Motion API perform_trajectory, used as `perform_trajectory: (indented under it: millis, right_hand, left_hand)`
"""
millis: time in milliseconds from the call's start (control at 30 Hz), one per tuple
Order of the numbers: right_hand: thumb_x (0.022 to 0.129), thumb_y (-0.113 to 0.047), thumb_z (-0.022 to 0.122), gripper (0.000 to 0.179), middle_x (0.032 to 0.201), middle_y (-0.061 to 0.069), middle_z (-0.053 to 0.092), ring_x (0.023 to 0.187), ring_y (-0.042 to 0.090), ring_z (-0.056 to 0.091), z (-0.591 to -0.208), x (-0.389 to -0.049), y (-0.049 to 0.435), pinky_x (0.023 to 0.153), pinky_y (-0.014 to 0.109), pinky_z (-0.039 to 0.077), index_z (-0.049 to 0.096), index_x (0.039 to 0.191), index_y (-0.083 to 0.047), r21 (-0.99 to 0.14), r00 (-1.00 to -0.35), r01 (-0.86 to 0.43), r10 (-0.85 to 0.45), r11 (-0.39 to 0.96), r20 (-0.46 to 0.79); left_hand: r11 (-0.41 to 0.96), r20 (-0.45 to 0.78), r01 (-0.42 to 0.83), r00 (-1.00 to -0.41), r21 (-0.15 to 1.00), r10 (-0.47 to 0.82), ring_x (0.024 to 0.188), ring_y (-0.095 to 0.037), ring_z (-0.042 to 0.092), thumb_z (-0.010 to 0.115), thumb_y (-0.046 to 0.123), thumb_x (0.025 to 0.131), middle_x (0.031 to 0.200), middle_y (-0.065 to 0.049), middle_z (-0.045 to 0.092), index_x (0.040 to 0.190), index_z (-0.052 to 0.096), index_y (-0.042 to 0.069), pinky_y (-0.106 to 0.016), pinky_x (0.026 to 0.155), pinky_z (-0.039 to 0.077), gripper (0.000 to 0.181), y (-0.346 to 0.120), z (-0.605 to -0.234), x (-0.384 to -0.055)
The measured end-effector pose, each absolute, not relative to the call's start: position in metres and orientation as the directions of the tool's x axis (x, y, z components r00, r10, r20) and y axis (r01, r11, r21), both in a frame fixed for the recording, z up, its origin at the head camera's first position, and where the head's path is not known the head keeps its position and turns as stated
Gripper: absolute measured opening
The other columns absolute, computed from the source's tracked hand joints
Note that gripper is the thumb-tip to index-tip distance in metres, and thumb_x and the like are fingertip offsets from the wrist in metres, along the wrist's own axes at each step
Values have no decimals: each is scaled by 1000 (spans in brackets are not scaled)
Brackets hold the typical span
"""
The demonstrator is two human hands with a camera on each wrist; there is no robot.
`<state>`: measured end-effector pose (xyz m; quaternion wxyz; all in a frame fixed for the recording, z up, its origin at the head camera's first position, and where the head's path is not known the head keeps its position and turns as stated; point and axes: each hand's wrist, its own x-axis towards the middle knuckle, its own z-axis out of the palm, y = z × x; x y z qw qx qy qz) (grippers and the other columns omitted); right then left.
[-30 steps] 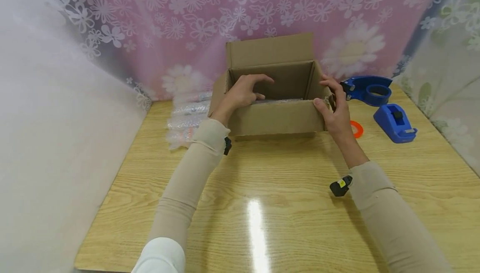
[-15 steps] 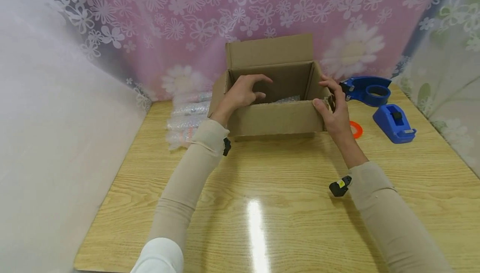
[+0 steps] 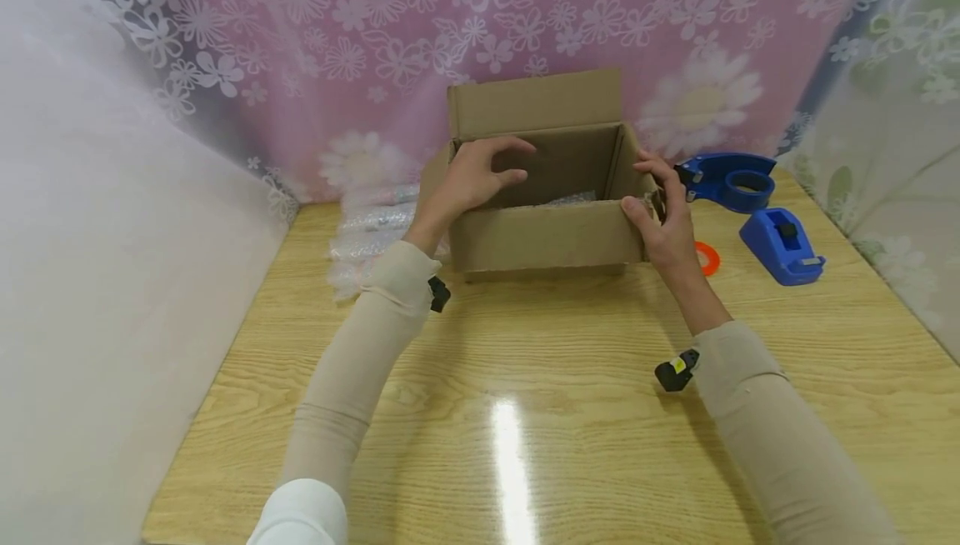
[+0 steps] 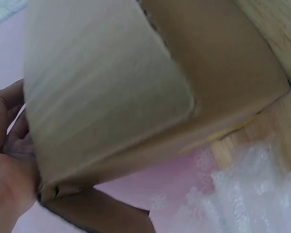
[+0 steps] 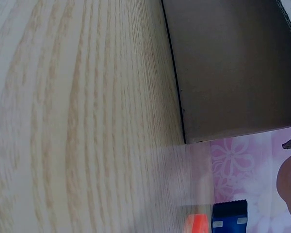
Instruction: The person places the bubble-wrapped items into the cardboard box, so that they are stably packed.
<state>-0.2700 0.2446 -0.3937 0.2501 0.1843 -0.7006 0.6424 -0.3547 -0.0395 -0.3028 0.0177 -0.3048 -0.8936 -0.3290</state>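
An open cardboard box [image 3: 551, 237] stands near the back of the table, its back flap raised. Inside, a bubble-wrapped item [image 3: 573, 197] shows partly above the front edge; the rest of it is hidden. My left hand [image 3: 468, 174] reaches over the box's left end, thumb and fingers apart, with nothing seen between them. In the left wrist view, that hand [image 4: 7, 160] appears behind the box's flap [image 4: 106, 77]. At the right end, my right hand [image 3: 667, 224] grips the box's edge, thumb on the front flap. Only a bit of the right hand [image 5: 289, 184] enters the right wrist view.
Several bubble-wrapped rolls [image 3: 371, 232] lie left of the box. To the right are a blue tape gun [image 3: 723, 181], a blue tape dispenser [image 3: 782, 247] and an orange tape roll [image 3: 707, 258]. A floral curtain [image 3: 525, 20] hangs behind the table [image 3: 600, 445].
The bubble-wrapped item inside the box has shifted, and its surface shows more. My left hand has risen slightly and drawn left. My right hand keeps its grip on the box.
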Motion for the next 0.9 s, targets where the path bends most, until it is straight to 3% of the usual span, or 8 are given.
perform_trajectory:
  millis: [100,233,333,500,700,900]
  right_hand:
    - [99,-9,62,50,166,12,34,156,21,24,-393,-270,245,127,52,10,48,145,4,-808,-807,-580,66,105,587]
    - [99,-10,63,51,166,12,33,156,22,24,-393,-270,245,127,56,8,47,146,3,-818,-818,-565,62,106,573]
    - [99,-11,63,51,166,9,34,156,22,24,-393,-270,245,127,59,7,47,146,3,-823,-823,-557,61,111,565]
    - [99,-11,63,51,166,8,35,156,21,24,-393,-270,245,127,59,8,47,146,2,-820,-820,-560,63,118,569]
    - [99,-11,63,51,166,8,35,156,21,25,-392,-269,245,127,57,9,48,146,2,-822,-821,-559,64,111,567]
    - [99,-12,63,51,166,8,36,156,21,25,-392,-268,244,127,58,9,48,146,2,-821,-821,-558,65,122,567]
  left_hand:
    - [618,228,555,-818,558,529,133,-16,56,70,30,101,152,9,56,143,63,26,-31,103,49,43,-48,-297,-351]
    - [597,218,543,-819,590,530,132,-18,57,71,33,101,153,11,55,144,62,27,-33,101,50,45,-67,-291,-348]
    - [534,231,543,-809,648,541,140,-27,53,71,30,101,150,6,58,143,63,21,-41,114,43,44,-85,-288,-346]
    - [558,234,507,-841,657,488,134,-32,58,72,30,101,148,5,60,141,65,23,-44,112,46,42,-120,-283,-340]
    - [599,248,519,-843,609,478,135,-33,56,70,17,101,146,-8,62,141,64,7,-45,112,46,41,-160,-292,-336]
    - [644,155,439,-880,627,448,138,-36,52,67,13,103,148,-11,59,143,62,9,-48,114,44,41,-195,-307,-331]
